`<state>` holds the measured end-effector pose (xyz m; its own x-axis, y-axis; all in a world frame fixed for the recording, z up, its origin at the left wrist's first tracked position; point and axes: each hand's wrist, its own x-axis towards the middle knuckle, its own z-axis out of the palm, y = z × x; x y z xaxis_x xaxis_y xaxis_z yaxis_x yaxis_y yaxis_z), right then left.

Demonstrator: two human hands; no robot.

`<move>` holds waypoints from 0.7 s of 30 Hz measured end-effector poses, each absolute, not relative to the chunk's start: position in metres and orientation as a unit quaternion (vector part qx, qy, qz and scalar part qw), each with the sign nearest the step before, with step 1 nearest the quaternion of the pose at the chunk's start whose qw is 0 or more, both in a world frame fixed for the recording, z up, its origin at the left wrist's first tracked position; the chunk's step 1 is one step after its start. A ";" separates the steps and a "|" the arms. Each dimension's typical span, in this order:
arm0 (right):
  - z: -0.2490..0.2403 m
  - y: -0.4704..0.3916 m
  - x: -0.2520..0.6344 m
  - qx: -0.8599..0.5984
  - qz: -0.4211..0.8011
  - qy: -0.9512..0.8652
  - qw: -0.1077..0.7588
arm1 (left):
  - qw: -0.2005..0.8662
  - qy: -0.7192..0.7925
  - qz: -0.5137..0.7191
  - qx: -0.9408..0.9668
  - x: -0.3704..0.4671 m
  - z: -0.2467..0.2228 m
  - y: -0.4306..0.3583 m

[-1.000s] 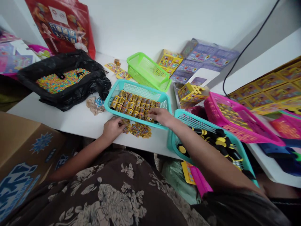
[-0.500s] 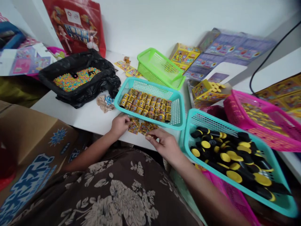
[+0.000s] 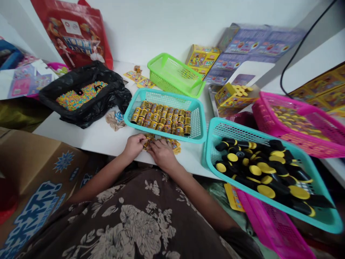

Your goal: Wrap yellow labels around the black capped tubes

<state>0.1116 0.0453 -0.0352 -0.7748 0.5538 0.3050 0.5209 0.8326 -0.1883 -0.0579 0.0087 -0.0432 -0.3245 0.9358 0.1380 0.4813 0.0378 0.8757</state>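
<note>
The right hand (image 3: pixel 164 154) has shifted inward beside the left hand (image 3: pixel 132 146), probably steadying the loose printed labels (image 3: pixel 175 144) below the turquoise basket (image 3: pixel 198 122). The left's fingertips are together, the right's fingers extended; whether either clamps a label cannot be told.

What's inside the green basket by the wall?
Nothing shows inside the green basket except its perforated floor and sides; the near wall hides part of the floor, so I can't rule out something small there.

Printed cards (image 3: pixel 175 145) lie near the front edge of the white desk (image 3: pixel 67 129). A green basket (image 3: pixel 161 82) stands toward its back edge.
</note>
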 end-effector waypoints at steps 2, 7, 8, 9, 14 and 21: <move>-0.038 0.045 0.111 -0.293 0.035 -0.942 0.162 | 0.232 0.687 0.460 0.512 -0.063 -0.041 0.006; -0.039 0.045 0.118 -0.304 0.076 -0.929 0.195 | 0.213 0.685 0.527 0.455 -0.068 -0.025 -0.005; -0.037 0.044 0.119 -0.320 0.100 -0.915 0.224 | 0.249 0.672 0.538 0.444 -0.064 -0.020 -0.008; -0.034 0.042 0.122 -0.339 0.133 -0.894 0.259 | 0.294 0.655 0.543 0.437 -0.060 -0.015 -0.011; -0.015 0.030 0.136 -0.383 0.359 -0.748 0.406 | 0.453 0.572 0.517 0.447 -0.032 0.003 -0.024; 0.027 0.016 0.188 -0.372 0.336 -0.772 0.391 | 0.478 0.497 0.408 0.598 -0.015 0.013 -0.014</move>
<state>0.1878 0.0159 0.0270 -0.4179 0.8373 0.3525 0.3116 0.4966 -0.8101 -0.0150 -0.0142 0.0129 0.1733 0.9848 0.0130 0.2046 -0.0489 0.9776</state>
